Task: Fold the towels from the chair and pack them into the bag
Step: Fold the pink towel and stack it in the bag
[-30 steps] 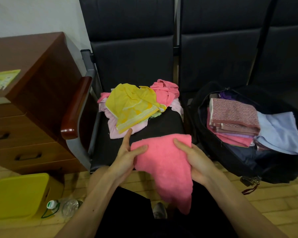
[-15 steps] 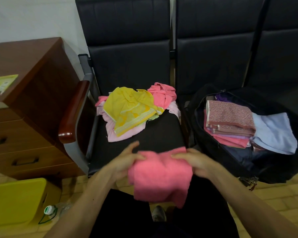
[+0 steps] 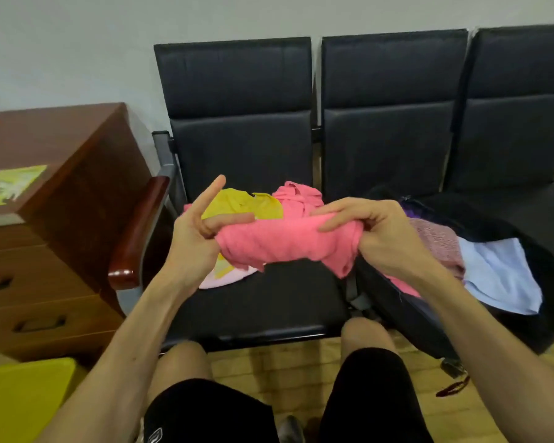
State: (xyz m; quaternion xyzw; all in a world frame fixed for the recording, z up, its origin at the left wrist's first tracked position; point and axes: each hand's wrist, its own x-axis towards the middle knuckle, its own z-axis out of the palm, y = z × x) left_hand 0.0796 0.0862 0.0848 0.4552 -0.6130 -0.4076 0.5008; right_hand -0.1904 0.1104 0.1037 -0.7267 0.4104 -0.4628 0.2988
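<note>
A folded pink towel [image 3: 288, 243] is held up in the air above the black chair seat [image 3: 269, 302]. My left hand [image 3: 195, 241] grips its left end, index finger pointing up. My right hand [image 3: 371, 231] holds its right end, fingers over the top. Behind the towel, on the seat, lie a yellow towel [image 3: 237, 206], a crumpled pink one [image 3: 298, 196] and a pale pink one [image 3: 227, 278]. The open black bag [image 3: 397, 302] stands on the seat to the right, holding a patterned pink towel stack [image 3: 438, 241] and a light blue towel [image 3: 499, 273].
A brown wooden drawer cabinet [image 3: 45, 251] stands at the left, next to the chair's wooden armrest [image 3: 135, 238]. A yellow box [image 3: 20, 401] sits on the floor at lower left. My knees [image 3: 365, 340] are in front of the seat.
Both hands have lifted the pink towel from lap height up over the chair seat, and it is now bunched narrower between them. The camera has tilted upward.
</note>
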